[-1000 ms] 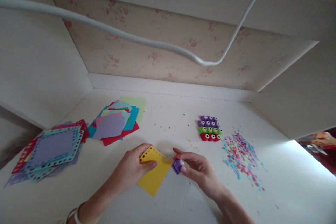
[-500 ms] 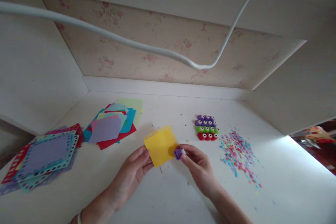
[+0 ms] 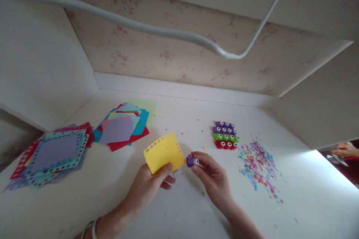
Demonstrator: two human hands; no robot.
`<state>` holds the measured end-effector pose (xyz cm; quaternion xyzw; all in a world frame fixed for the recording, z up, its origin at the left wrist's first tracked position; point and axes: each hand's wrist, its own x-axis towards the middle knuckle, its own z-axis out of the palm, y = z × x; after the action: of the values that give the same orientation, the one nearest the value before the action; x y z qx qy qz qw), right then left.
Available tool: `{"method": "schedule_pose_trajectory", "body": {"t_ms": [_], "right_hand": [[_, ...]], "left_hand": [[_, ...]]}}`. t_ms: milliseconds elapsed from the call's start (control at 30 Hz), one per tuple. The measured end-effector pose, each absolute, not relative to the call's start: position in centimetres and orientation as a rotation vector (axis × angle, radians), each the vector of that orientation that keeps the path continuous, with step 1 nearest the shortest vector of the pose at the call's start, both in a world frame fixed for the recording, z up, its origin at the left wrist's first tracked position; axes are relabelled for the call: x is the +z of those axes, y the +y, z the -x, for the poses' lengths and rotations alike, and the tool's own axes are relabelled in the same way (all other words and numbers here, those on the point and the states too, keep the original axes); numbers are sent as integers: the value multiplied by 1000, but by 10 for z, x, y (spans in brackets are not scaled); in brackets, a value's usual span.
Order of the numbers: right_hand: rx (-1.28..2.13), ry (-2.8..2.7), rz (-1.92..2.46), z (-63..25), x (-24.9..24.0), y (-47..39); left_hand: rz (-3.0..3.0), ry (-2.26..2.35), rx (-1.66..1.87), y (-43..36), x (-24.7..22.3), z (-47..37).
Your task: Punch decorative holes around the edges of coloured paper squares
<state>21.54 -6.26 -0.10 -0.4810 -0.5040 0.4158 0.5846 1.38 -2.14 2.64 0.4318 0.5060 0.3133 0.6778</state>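
Your left hand [image 3: 150,188] pinches the yellow paper square [image 3: 164,152] by its near corner, now tilted and lifted off the table [image 3: 179,209]; your right hand [image 3: 211,173] grips the small purple punch [image 3: 192,161], drawn just clear of the square's right edge, so another side awaits punching. Beyond lie spare punches [image 3: 225,135], scattered confetti [image 3: 259,164] and paper stacks [image 3: 123,127]; no containers show.
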Motion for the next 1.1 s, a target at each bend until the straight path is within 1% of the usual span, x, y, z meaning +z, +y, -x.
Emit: {"method": "schedule_pose_trajectory", "body": {"t_ms": [467,1100], "right_hand": [[820,-1299,1198,-213,-3,-65],[840,-1291,1214,-214,-2,-64]], "left_hand": [[-1060,1102,723,-27,19,-9],[-1160,1143,682,-28,17,-8]]}}
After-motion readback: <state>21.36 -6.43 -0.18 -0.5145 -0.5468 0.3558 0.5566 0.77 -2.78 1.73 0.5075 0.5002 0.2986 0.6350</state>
